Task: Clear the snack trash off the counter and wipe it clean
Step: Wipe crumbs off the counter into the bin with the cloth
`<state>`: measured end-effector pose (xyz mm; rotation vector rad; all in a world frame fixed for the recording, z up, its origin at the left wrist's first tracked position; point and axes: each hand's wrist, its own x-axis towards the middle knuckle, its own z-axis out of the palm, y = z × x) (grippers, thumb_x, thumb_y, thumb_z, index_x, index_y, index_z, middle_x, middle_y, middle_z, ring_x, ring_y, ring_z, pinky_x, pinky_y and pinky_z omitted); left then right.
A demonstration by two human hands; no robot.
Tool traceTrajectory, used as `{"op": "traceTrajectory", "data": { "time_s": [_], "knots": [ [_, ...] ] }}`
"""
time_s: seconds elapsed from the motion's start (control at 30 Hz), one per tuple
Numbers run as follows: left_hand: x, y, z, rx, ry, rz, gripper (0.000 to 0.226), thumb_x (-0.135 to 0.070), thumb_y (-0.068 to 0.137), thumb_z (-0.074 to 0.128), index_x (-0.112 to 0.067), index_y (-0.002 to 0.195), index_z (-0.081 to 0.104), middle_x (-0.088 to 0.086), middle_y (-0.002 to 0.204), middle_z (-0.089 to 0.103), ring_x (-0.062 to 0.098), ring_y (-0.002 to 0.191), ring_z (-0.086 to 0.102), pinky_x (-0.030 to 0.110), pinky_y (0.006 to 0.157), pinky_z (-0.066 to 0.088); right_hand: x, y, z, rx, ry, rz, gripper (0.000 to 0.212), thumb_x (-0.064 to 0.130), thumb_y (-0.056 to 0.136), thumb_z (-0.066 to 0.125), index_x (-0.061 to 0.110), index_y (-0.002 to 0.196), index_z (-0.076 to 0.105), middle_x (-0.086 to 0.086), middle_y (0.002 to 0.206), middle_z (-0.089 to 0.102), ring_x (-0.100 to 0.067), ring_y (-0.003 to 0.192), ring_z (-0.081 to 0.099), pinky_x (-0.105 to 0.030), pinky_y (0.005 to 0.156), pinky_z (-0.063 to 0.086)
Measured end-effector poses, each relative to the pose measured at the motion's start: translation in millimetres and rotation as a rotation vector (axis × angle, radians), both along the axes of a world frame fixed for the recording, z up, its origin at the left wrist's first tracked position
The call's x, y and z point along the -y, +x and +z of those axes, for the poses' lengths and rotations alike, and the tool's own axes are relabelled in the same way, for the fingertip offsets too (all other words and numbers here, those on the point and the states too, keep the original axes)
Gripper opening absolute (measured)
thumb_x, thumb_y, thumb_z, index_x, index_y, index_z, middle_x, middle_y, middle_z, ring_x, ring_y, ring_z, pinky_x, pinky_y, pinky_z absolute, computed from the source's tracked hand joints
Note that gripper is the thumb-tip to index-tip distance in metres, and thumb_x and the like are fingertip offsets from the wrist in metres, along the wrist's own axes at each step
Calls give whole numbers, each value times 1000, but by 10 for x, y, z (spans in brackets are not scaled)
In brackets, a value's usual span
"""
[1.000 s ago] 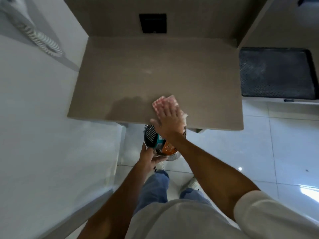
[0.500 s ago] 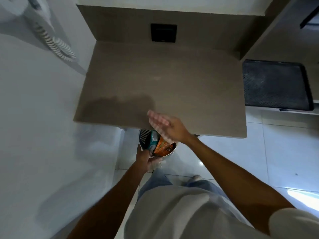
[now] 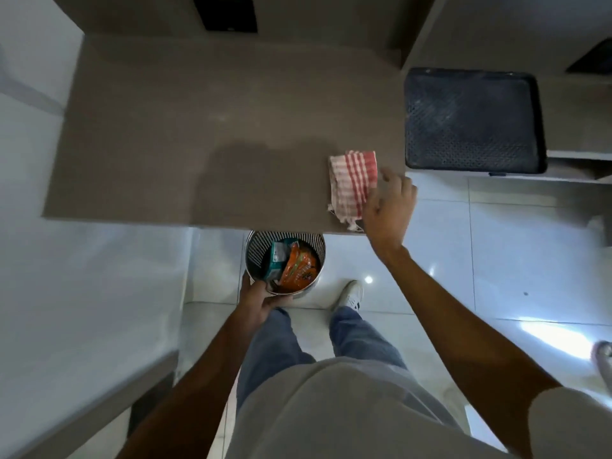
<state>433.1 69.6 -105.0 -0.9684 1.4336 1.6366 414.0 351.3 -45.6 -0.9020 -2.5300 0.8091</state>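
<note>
Cloth (image 3: 353, 183) shifted right, long axis front-to-back; right hand (image 3: 389, 207) released beside it; left hand (image 3: 261, 298) grasping bin (image 3: 255, 250).

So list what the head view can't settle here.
- Bin bottom: hidden by wrappers.
- Right hand on cloth: touching or just apart, unclear.
- Wrapper print: too small.
- Black panel: cut off by the top edge.
- Counter crumbs: too blurred.

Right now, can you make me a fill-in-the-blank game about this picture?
1. The checked cloth lies on the ____.
2. The left hand holds the rim of the ____.
3. The orange wrapper sits inside the bin, beside a ____ wrapper.
4. The right hand is next to the ____.

Missing words: counter; bin; teal; cloth
</note>
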Motion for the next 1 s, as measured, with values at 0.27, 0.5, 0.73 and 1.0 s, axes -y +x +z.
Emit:
{"op": "traceTrajectory", "data": {
  "time_s": [0.27, 0.5, 0.73, 1.0],
  "knots": [
    [-470, 357, -968, 110, -64, 3, 53, -14, 100, 67, -21, 149, 49, 18, 143, 63, 41, 119, 67, 52, 77, 67, 621, 1185, -1520, 528, -420, 202, 54, 26, 92, 66, 10, 141, 51, -19, 134, 59, -37, 121, 56, -55, 98, 55],
    [-817, 244, -2752, 152, -110, -2, 72, -6, 99, 68, -28, 158, 34, 21, 151, 55, 47, 116, 70, 58, 80, 65, 491, 874, -3609, 724, -1016, -330, 40, 22, 96, 64, -2, 127, 59, -25, 122, 69, -44, 102, 73, -58, 89, 62],
    [-1100, 10, -3935, 101, -123, -125, 54, -5, 98, 68, -11, 147, 46, 17, 148, 60, 26, 97, 73, 43, 85, 65, 312, 551, -4755, 697, -900, -362, 21, 17, 98, 59, 7, 117, 57, -16, 120, 68, -39, 100, 75, -50, 80, 67],
    [-1037, 512, -2637, -479, -510, -648, 54, -22, 107, 54, -9, 158, 42, 12, 166, 43, 31, 156, 37, 38, 125, 32, 442, 813, -3269, 629, -442, 116, 38, 19, 100, 56, 12, 137, 53, -13, 129, 70, -29, 107, 67, -37, 83, 58]
  ]
}}
